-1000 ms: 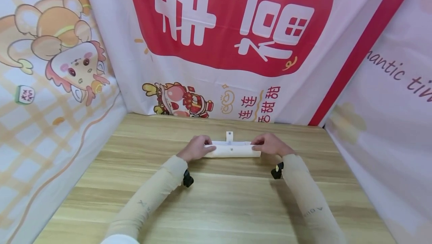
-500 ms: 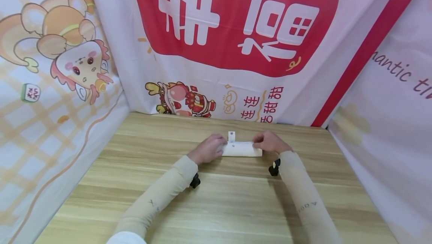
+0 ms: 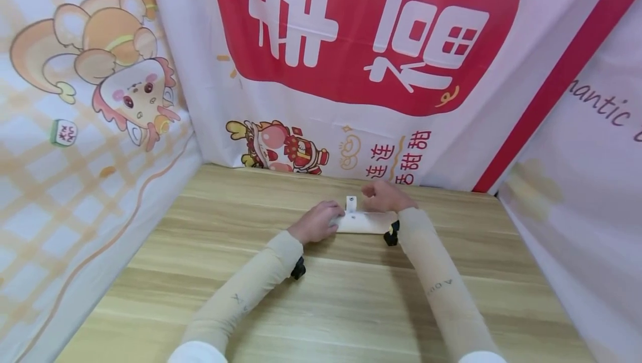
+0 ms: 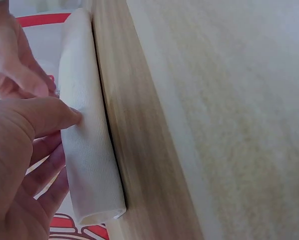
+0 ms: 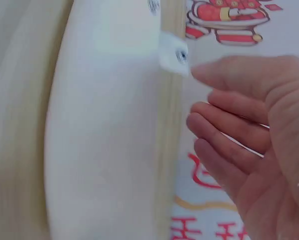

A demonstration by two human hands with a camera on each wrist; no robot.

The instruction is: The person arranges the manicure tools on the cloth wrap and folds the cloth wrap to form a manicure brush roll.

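A white roll of cloth-like material (image 3: 368, 222) lies lengthwise on the wooden table. From its far side sticks a short strap with a metal snap (image 3: 351, 202); a second snap stud sits on the roll itself. My left hand (image 3: 317, 222) grips the roll's left part, and in the left wrist view its thumb presses on top with the fingers behind. Beyond the roll, my right hand (image 3: 385, 195) is beside the strap. Its thumb tip comes close to the snap tab (image 5: 175, 55) in the right wrist view; contact cannot be told. The other fingers are loosely bent around nothing.
The wooden table (image 3: 321, 307) stretches toward me. A printed cloth backdrop (image 3: 301, 106) hangs at the table's far edge, close behind the right hand. Printed cloth walls also stand on the left (image 3: 75, 184) and right (image 3: 577, 201).
My left hand has shifted right along the roll, covering its left end. My right hand has let go of the roll's right end and moved left and away from me, toward the strap.
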